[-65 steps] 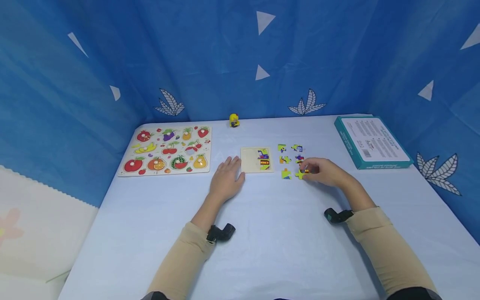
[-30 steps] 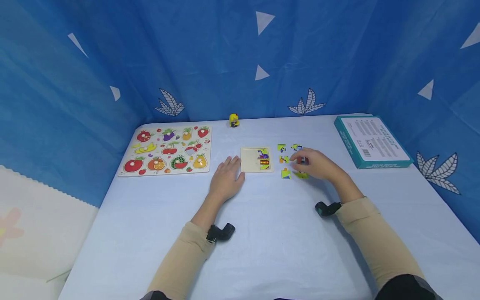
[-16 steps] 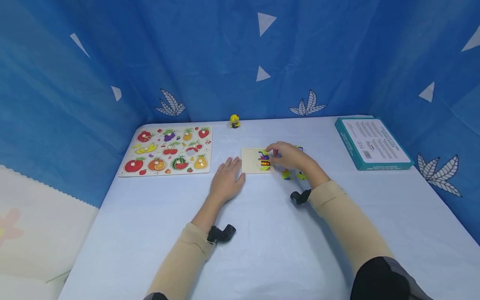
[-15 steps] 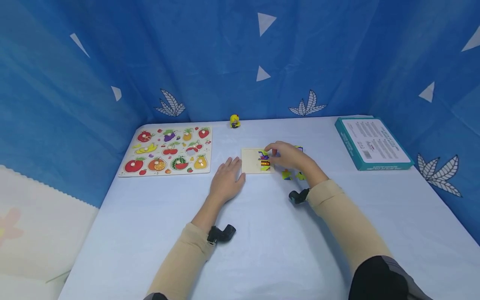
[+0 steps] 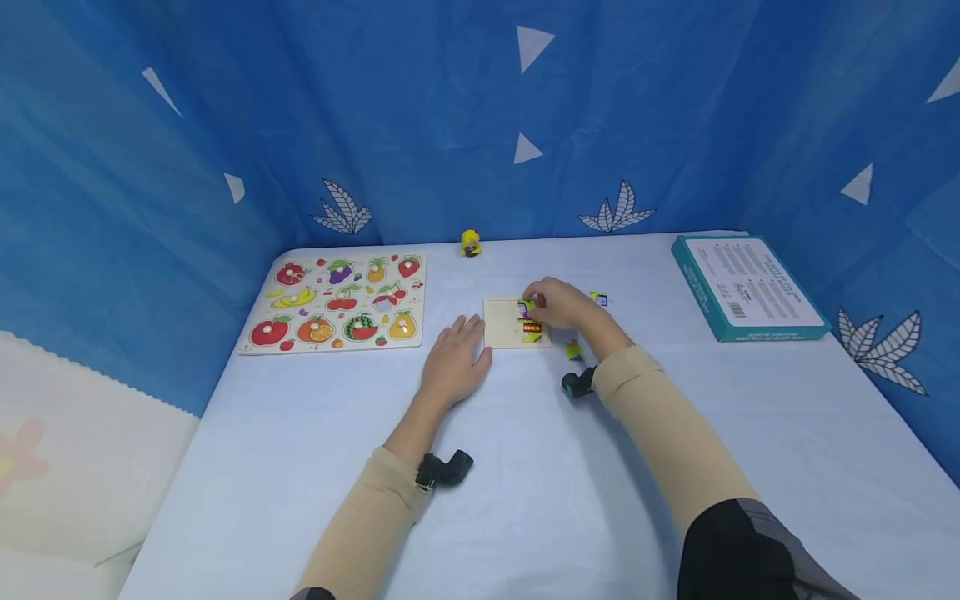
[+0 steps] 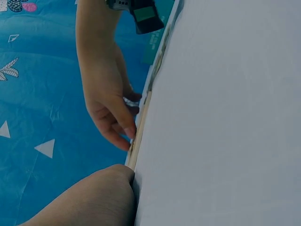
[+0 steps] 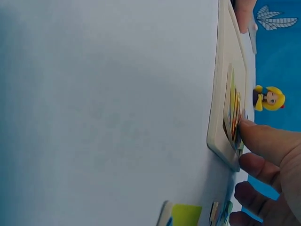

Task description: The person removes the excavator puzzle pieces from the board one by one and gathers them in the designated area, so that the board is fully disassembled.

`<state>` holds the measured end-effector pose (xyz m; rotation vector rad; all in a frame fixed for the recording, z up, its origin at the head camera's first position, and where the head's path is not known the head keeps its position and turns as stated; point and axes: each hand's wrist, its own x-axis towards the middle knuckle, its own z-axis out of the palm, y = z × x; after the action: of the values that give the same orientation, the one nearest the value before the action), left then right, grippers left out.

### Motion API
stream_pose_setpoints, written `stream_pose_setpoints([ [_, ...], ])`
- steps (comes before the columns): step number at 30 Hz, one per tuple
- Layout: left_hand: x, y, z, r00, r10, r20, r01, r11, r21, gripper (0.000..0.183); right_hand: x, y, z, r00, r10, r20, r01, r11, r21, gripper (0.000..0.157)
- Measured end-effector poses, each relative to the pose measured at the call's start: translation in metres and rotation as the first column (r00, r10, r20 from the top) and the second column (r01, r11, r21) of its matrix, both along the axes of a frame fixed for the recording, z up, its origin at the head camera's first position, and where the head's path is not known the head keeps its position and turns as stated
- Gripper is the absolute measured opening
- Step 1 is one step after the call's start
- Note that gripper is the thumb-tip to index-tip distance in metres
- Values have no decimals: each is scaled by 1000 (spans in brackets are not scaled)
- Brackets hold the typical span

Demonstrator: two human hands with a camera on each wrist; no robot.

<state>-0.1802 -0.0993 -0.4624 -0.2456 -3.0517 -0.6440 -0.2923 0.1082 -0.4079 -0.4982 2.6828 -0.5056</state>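
A small wooden puzzle tray (image 5: 499,323) lies mid-table, its right part filled with colourful pieces (image 5: 532,327). My right hand (image 5: 564,305) is over the tray's upper right, thumb and fingertips pinching a jigsaw puzzle piece (image 5: 524,307). In the right wrist view the thumb (image 7: 265,139) sits against the pieces at the tray's end, while the other fingers curl below it. My left hand (image 5: 452,364) lies flat with fingers extended, right at the tray's left edge. Loose puzzle pieces (image 5: 574,350) lie right of the tray, some hidden under my right hand and wrist.
On the left is a wooden fruit peg board (image 5: 330,304). A yellow-haired figurine (image 5: 470,243) stands at the back edge, before the blue curtain (image 5: 420,108). A teal box (image 5: 750,287) lies at the back right. Another loose piece (image 5: 598,298) shows behind my right wrist.
My right hand has moved left from the loose pieces to the tray's upper right, bringing a puzzle piece there. My left hand has stayed beside the tray.
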Motion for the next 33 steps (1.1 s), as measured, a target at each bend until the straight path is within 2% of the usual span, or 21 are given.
stream_pose_setpoints([
  [8,-1,0,0,1000,-3,3,3,1000,-4,60,0,1,0,1000,-22,11,23,995,-99,34],
  [14,-1,0,1,1000,1,1,-1,1000,-7,60,0,0,1,998,-37,50,44,988,-148,31],
  [19,-1,0,1,1000,-1,0,1,1000,-6,60,1,3,6,996,-64,65,77,972,-223,32],
  [25,-1,0,1,1000,3,-5,-3,1000,1,60,1,21,16,991,-124,49,133,944,-302,34],
  [33,-1,-1,0,1000,-3,-7,3,1000,8,60,0,59,18,979,-194,58,202,929,-310,35],
])
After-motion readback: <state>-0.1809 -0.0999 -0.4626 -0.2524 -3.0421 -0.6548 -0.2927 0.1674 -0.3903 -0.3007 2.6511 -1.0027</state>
